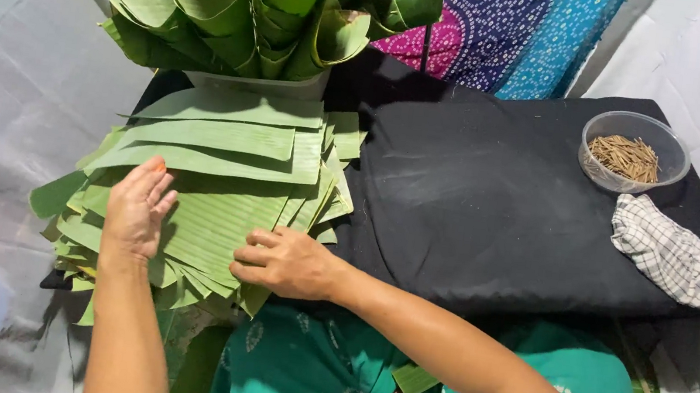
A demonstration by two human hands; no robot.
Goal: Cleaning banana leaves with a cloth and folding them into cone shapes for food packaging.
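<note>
Right hand (285, 261) and left hand (138, 209) lie flat, fingers loose, on the stacked banana leaves (220, 182) (gripping nothing); careless pulling might tear them, I think.

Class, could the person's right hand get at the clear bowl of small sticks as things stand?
Probably yes. The right hand rests on the stack of banana leaves, and only bare black cloth lies between it and the clear bowl; the checked rag sits aside.

Single head-worn view, looking steeply down, close over the lap-level work surface
</note>
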